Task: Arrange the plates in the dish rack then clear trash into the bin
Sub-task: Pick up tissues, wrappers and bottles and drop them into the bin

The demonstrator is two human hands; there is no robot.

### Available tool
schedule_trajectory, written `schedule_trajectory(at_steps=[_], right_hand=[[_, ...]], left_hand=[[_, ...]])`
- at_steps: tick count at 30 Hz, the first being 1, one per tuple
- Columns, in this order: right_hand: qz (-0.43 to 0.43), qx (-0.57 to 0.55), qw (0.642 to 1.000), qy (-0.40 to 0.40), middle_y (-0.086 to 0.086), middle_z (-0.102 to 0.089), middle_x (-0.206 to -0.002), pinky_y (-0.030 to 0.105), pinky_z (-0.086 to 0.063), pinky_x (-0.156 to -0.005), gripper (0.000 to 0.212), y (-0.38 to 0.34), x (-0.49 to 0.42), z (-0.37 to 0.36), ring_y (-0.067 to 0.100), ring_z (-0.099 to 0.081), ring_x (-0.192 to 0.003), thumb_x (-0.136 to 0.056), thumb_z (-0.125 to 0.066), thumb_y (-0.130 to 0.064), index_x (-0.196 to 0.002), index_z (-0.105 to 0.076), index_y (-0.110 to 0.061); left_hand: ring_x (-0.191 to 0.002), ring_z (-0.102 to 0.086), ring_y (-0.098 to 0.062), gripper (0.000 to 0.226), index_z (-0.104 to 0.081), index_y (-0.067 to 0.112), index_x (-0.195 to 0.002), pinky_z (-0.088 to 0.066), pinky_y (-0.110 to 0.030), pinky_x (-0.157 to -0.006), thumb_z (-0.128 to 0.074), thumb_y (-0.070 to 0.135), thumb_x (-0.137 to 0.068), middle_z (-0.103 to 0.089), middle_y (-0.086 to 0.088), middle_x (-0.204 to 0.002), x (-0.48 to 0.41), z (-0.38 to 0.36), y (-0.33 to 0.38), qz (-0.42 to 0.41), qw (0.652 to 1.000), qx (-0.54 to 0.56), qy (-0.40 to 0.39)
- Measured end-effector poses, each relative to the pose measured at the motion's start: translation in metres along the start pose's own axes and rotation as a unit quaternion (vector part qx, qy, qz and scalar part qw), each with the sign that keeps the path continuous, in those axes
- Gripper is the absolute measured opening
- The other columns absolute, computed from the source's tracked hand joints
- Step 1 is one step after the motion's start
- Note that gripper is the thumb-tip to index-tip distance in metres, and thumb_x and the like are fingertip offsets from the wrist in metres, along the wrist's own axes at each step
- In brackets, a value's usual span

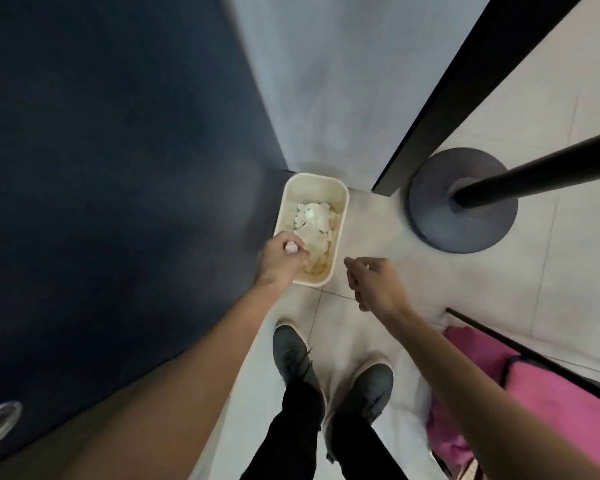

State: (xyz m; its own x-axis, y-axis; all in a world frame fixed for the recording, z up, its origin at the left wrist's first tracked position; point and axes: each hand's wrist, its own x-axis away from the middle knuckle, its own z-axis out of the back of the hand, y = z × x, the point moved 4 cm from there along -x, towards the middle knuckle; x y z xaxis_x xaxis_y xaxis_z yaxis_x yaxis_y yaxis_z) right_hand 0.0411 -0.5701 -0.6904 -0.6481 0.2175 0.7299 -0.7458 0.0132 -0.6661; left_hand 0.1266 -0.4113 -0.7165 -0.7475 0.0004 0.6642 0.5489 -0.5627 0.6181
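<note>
Dim, soft indoor light is seen — no hard shadows, only a faint one cast round the pole base (430,213). Paper (314,216) in the bin (343,202) is blown out white. Edges are bent by wide-angle distortion; fg is blurred, esp. bottom left.

Smooth cream plastic is seen on the bin (312,190), crumpled paper (314,216) inside; the floor (371,237) is laid with glossy tiles; the stand base (430,216) seems matt metal.

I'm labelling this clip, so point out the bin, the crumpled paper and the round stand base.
bin (314,192), head view, its far inner wall.
crumpled paper (290,248), head view, the white wad's visible top.
round stand base (430,216), head view, the disc's bare left part.
</note>
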Motion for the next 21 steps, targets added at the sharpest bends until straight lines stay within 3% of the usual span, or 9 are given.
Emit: schedule_trajectory(at_steps=[3, 7, 11, 13, 16, 18, 21], right_hand=[[0.011, 0.003, 1.0, -0.014, -0.004, -0.036, -0.047, 0.02, -0.027, -0.041, 0.048, 0.017, -0.025, -0.005, 0.013, -0.03, -0.04, -0.099, -0.05, -0.023, -0.052, -0.043, -0.015], [0.009, 0.014, 1.0, -0.016, -0.011, -0.038, -0.041, 0.022, -0.027, -0.042, 0.051, 0.034, -0.053, -0.007, 0.012, -0.031, -0.038, -0.098, -0.052, -0.024, -0.048, -0.045, -0.018], [0.005, 0.02, 1.0, -0.019, -0.011, -0.038, -0.042, 0.023, -0.026, -0.047, 0.054, 0.042, -0.073, -0.008, 0.011, -0.031, -0.039, -0.097, -0.053, -0.025, -0.043, -0.048, -0.02], [0.0, 0.024, 1.0, -0.019, -0.011, -0.04, -0.043, 0.024, -0.026, -0.048, 0.053, 0.041, -0.079, -0.009, 0.012, -0.031, -0.039, -0.095, -0.054, -0.024, -0.042, -0.049, -0.021], [-0.009, 0.025, 0.999, -0.029, -0.006, -0.047, -0.051, 0.024, -0.03, -0.044, 0.042, 0.033, -0.086, -0.012, 0.013, -0.037, -0.043, -0.094, -0.056, -0.02, -0.053, -0.051, -0.023], [-0.02, 0.022, 0.999, -0.038, -0.001, -0.049, -0.056, 0.023, -0.032, -0.041, 0.033, 0.028, -0.091, -0.015, 0.015, -0.039, -0.044, -0.095, -0.056, -0.017, -0.062, -0.053, -0.018], [-0.025, 0.032, 0.998, -0.042, 0.001, -0.049, -0.057, 0.024, -0.034, -0.044, 0.028, 0.026, -0.099, -0.022, 0.017, -0.041, -0.046, -0.092, -0.055, -0.014, -0.064, -0.055, -0.015]], left_hand=[[-0.082, -0.062, -0.015, 0.017, -0.069, 0.013, -0.098, -0.058, -0.023, -0.057, -0.064, 0.004, -0.084, -0.062, -0.003, -0.108, -0.041, -0.01, -0.012, -0.005, 1.0, -0.027, 0.006], [-0.091, -0.061, -0.02, 0.028, -0.065, 0.021, -0.114, -0.044, -0.016, -0.057, -0.059, 0.009, -0.09, -0.062, -0.002, -0.119, -0.072, -0.026, -0.023, -0.021, 0.991, -0.13, -0.033], [-0.123, -0.053, -0.018, 0.04, -0.058, 0.025, -0.131, -0.039, -0.019, -0.086, -0.062, 0.017, -0.092, -0.055, -0.001, -0.138, -0.087, -0.042, -0.036, -0.025, 0.976, -0.181, -0.12], [-0.127, -0.052, -0.017, 0.035, -0.062, 0.025, -0.127, -0.037, -0.021, -0.091, -0.063, 0.019, -0.093, -0.057, -0.002, -0.135, -0.086, -0.043, -0.04, -0.021, 0.975, -0.18, -0.125], [-0.112, -0.062, -0.015, 0.015, -0.072, 0.025, -0.099, -0.046, -0.024, -0.088, -0.064, 0.015, -0.091, -0.069, 0.004, -0.115, -0.081, -0.04, -0.044, -0.041, 0.986, -0.141, -0.085], [-0.095, -0.069, -0.015, 0.015, -0.072, 0.025, -0.085, -0.052, -0.026, -0.078, -0.064, 0.013, -0.09, -0.074, 0.002, -0.099, -0.075, -0.034, -0.046, -0.049, 0.994, -0.075, -0.056], [-0.063, -0.066, -0.003, 0.013, -0.071, 0.009, -0.088, -0.046, -0.012, -0.055, -0.059, 0.006, -0.092, -0.072, -0.008, -0.082, -0.061, -0.024, -0.045, -0.047, 0.999, 0.02, -0.016]])
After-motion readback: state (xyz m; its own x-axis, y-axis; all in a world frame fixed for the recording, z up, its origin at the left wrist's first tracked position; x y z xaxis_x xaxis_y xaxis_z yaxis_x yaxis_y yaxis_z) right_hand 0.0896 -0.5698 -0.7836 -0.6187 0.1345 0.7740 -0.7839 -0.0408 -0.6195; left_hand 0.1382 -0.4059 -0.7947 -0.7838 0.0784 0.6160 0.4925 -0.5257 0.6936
